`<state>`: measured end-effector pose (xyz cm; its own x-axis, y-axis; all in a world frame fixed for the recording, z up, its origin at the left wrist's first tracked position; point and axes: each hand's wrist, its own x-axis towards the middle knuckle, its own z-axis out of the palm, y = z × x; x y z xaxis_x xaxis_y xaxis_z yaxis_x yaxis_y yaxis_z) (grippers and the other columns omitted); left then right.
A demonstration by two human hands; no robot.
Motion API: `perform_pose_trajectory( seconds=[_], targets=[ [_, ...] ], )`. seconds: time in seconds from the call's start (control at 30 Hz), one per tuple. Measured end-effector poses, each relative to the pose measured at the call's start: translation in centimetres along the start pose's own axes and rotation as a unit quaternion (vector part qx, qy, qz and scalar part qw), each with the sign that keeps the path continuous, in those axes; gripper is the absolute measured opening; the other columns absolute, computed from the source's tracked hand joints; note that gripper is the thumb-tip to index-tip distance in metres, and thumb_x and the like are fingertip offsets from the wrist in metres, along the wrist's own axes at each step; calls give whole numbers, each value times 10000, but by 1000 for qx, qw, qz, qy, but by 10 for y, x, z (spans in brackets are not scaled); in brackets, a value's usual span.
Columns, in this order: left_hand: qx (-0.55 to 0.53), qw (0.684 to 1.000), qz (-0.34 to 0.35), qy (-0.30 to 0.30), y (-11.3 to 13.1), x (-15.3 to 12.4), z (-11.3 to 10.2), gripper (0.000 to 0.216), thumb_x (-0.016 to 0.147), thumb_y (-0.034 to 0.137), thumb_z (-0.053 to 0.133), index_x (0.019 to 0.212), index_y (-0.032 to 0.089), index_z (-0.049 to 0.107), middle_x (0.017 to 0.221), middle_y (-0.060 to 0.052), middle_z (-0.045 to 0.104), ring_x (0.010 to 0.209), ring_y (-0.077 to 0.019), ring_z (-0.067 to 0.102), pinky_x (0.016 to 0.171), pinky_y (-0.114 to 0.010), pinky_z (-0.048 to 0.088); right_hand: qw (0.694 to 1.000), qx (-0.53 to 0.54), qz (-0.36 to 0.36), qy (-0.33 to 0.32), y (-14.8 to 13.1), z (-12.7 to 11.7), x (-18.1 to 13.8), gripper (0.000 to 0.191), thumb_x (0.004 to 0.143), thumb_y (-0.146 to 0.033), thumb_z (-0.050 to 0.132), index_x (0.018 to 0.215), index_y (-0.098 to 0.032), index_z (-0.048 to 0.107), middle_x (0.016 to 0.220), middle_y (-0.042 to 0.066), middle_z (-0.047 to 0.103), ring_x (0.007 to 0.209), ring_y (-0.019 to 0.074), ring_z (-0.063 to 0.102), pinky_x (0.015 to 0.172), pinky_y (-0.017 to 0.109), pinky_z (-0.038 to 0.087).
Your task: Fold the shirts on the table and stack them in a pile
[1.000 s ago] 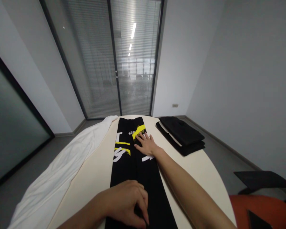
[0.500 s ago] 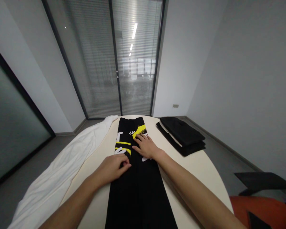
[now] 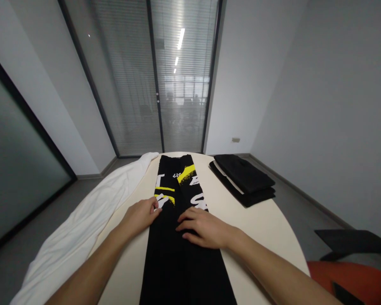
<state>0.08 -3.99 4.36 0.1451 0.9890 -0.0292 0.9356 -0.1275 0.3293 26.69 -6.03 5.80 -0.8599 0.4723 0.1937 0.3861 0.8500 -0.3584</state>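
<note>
A long black garment (image 3: 168, 250) with yellow and white print lies flat before me, its sides folded in to make a narrow strip. Its far end reaches almost to the table's back edge. My left hand (image 3: 142, 217) is at the strip's left edge beside the white lettering, thumb and fingers curled in close together. Whether cloth is pinched between them is hidden. My right hand (image 3: 205, 228) lies palm down on the right half, just below the print, fingers stretched out and slightly apart.
A pale round table (image 3: 260, 241) carries everything. White cloth (image 3: 79, 228) drapes over its left edge. A stack of folded dark clothes (image 3: 244, 178) sits at the back right. An orange chair (image 3: 346, 281) with a black armrest stands at the lower right. Glass panels rise behind.
My right hand has slid down off the yellow and white print towards me, uncovering the lettering. My left hand has shifted left and slightly away, to the garment's left edge.
</note>
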Motion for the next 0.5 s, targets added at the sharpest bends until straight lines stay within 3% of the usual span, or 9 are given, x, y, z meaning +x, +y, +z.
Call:
perform_pose_trajectory(
  seconds=[0.17,0.3,0.5],
  targets=[
    [-16,1000,-3,11,-4,3,6,172,886,413,544,851,253,597,740,20,673,675,-173,609,563,-253,264,996,45,-61,-43,-11,7,-2,152,864,-309,662,949,-218,749,914,19,683,860,144,620,797,250,460],
    [-6,1000,-9,23,-3,3,8,201,900,420,526,827,246,593,747,10,672,673,-173,606,565,-254,257,982,111,-103,-112,-27,21,-4,179,803,-389,711,855,-219,737,763,-41,665,689,91,605,604,198,404],
    [-6,1000,-15,20,0,3,7,193,906,411,522,838,245,593,772,7,680,684,-173,612,574,-252,270,973,132,-101,-158,-37,26,-4,155,766,-331,711,865,-215,736,762,-66,671,689,70,616,582,173,386]
  ],
)
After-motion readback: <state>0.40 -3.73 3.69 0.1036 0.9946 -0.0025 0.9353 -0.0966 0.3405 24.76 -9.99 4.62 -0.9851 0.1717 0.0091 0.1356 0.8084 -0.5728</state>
